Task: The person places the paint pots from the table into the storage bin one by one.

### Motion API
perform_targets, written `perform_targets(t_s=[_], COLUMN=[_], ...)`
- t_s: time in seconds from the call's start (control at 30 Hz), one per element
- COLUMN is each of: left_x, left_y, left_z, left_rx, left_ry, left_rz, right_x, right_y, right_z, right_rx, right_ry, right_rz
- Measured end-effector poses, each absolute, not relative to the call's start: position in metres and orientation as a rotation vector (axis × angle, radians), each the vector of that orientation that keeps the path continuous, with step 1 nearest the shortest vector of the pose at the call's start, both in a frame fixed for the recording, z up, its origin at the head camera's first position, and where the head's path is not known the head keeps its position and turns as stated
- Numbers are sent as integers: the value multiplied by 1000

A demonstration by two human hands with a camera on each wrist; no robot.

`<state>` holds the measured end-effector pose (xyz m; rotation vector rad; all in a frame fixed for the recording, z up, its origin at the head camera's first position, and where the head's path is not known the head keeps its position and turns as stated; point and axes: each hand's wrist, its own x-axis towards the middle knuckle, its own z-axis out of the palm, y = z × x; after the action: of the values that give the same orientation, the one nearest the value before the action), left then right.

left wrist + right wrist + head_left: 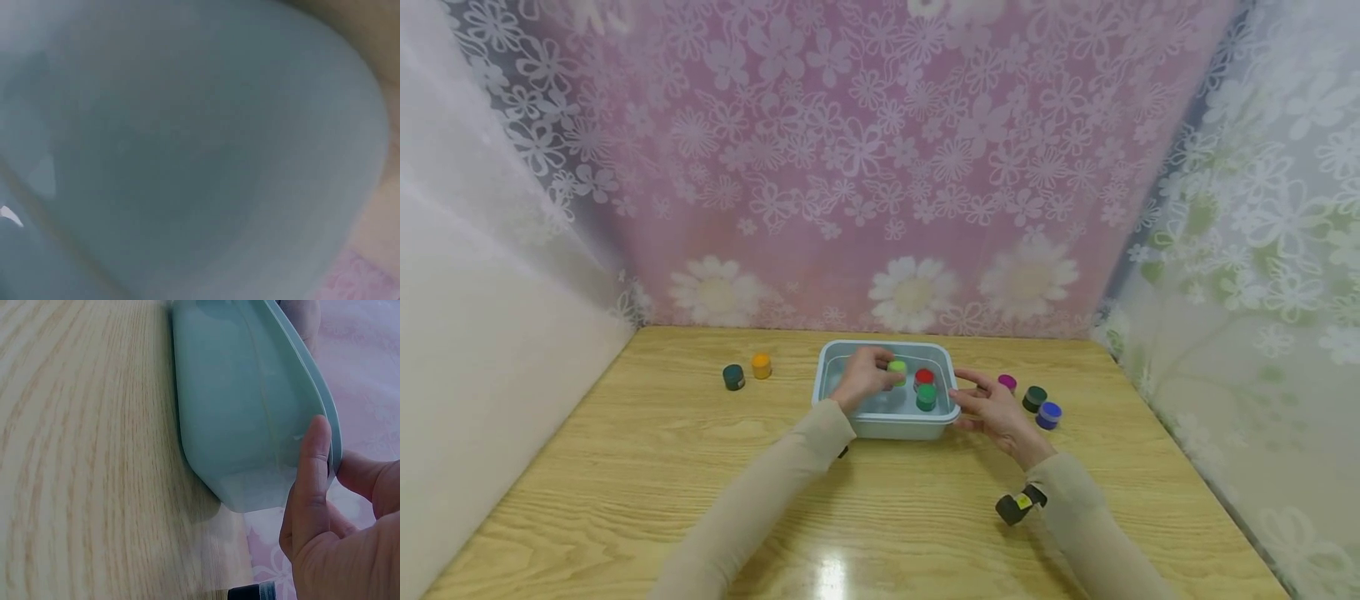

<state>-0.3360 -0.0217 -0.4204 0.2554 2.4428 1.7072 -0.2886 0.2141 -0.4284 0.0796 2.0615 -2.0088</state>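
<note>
A pale blue plastic tub [891,429] sits on the wooden table, its near wall toward me. Inside it my left hand [863,377] pinches a small jar with a light green lid [897,367]. A red-lidded jar [924,377] and a green-lidded jar [927,397] stand in the tub's right half. My right hand [997,415] grips the tub's right rim; the right wrist view has its fingers at the rim and outer wall [231,394]. Blurred tub wall [206,156] fills most of the left wrist view, with the light green jar out of sight there.
Left of the tub stand a dark teal jar [733,377] and an orange jar [762,366]. Right of it, close to my right hand, are magenta [1007,383], dark green [1035,398] and blue [1048,415] jars. Flowered curtain [880,192] hangs behind the table [895,517].
</note>
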Motion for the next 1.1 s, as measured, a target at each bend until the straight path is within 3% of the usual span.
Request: perform_targets(t_s=[1.1], left_x=[-344], left_y=[-8], left_z=[-429], left_rx=[128], left_ry=[2473], left_rz=[1548], right_x=[-291], right_y=[214], right_z=[-431], right_rx=[74], right_ry=[2086], right_rz=[-1995])
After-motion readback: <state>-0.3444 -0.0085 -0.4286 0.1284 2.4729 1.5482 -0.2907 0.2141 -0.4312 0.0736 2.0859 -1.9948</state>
